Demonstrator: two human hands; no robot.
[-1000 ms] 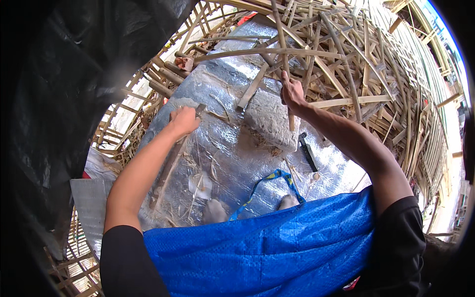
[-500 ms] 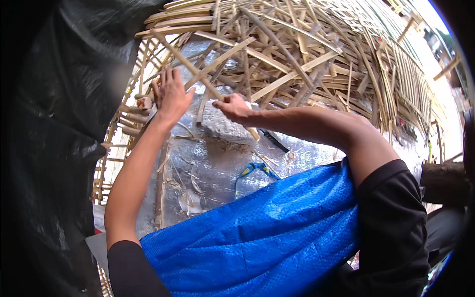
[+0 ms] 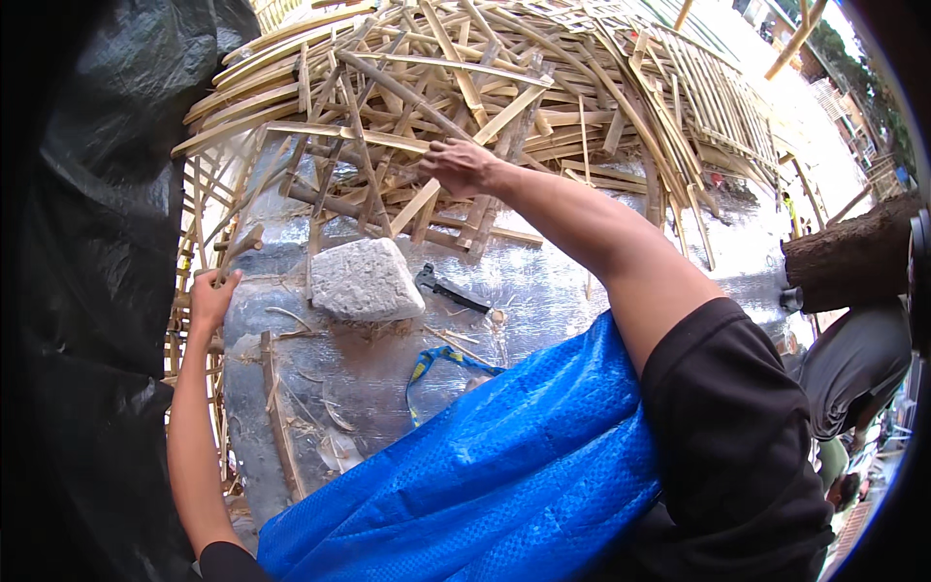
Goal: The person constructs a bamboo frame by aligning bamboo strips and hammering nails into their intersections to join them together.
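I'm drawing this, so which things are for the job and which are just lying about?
Probably for the job:
bamboo pile, right hand at it
bamboo stick, in the left hand
maybe the pale block

Apparently lying about:
black tool
blue strap

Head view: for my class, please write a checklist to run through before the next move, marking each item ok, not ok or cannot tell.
1. Stone block rests on the silver sheet, its top bare: ok.
2. Dark tool lies beside the block, away from both hands: ok.
3. Bamboo strips lie neatly in one direction: not ok, many cross at different angles.
4. Blue strap lies well away from the blue cloth: not ok, it runs to the cloth's edge.
5. Left hand firmly grips the stick beside it: cannot tell.
6. Right hand touches a strip in the pile: cannot tell.
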